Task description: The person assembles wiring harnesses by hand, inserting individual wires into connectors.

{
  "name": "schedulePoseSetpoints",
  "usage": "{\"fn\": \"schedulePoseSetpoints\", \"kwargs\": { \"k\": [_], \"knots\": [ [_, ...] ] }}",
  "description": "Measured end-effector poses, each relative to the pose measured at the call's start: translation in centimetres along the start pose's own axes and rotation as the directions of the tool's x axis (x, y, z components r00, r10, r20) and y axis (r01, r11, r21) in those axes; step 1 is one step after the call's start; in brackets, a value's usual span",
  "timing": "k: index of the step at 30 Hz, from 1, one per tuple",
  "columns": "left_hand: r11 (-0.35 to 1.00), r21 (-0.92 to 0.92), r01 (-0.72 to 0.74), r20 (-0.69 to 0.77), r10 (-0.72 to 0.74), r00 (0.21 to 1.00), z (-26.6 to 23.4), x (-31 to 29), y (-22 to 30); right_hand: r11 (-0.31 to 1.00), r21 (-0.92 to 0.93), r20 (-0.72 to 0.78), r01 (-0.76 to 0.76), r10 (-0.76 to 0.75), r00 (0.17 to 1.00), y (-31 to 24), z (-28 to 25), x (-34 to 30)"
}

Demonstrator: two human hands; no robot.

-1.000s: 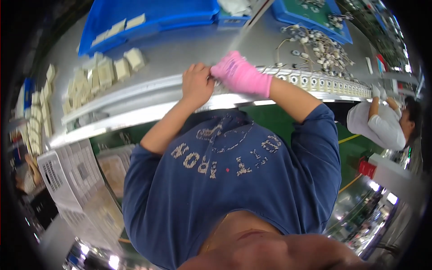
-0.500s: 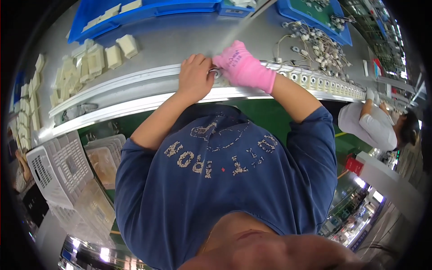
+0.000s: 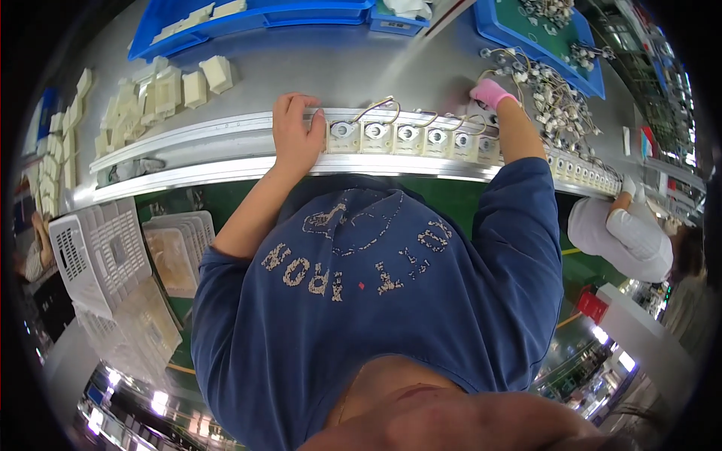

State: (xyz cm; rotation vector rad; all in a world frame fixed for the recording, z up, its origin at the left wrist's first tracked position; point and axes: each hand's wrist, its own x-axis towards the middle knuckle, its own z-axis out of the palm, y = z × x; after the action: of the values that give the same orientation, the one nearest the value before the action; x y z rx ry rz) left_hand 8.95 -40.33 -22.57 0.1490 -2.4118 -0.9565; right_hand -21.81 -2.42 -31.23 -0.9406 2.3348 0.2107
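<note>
My bare left hand (image 3: 298, 134) lies across the metal rail track (image 3: 226, 167) at the left end of a row of cream plastic housings (image 3: 407, 135). Its fingers bend over the back edge, and the thumb stands apart beside the end housing. Each housing has a round metal-ringed part in it, and thin wires loop up behind several. My right hand (image 3: 494, 93), in a pink glove, reaches past the track to the near left edge of a pile of small wired parts (image 3: 553, 94). Its fingers are curled down; what they pinch, if anything, is hidden.
Loose cream housings (image 3: 162, 94) stand on the metal table at left. Blue trays (image 3: 263, 35) line the far side, another blue tray (image 3: 594, 79) holding more wired parts. White crates (image 3: 101, 263) stand below left. A person in white (image 3: 632, 237) sits at right.
My right hand has moved right, from beside my left hand to the parts pile. My left hand has shifted slightly left, and the row of housings between them now shows.
</note>
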Motion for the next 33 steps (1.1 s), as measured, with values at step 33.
{"fn": "schedulePoseSetpoints", "kwargs": {
  "k": [33],
  "knots": [
    [0.839, -0.294, 0.459, 0.859, 0.021, 0.512, -5.2, 10.7, -3.4, 0.629, 0.562, -0.695, 0.538, 0.005, 0.719, -31.2, -18.6, -9.6]
  ]
}}
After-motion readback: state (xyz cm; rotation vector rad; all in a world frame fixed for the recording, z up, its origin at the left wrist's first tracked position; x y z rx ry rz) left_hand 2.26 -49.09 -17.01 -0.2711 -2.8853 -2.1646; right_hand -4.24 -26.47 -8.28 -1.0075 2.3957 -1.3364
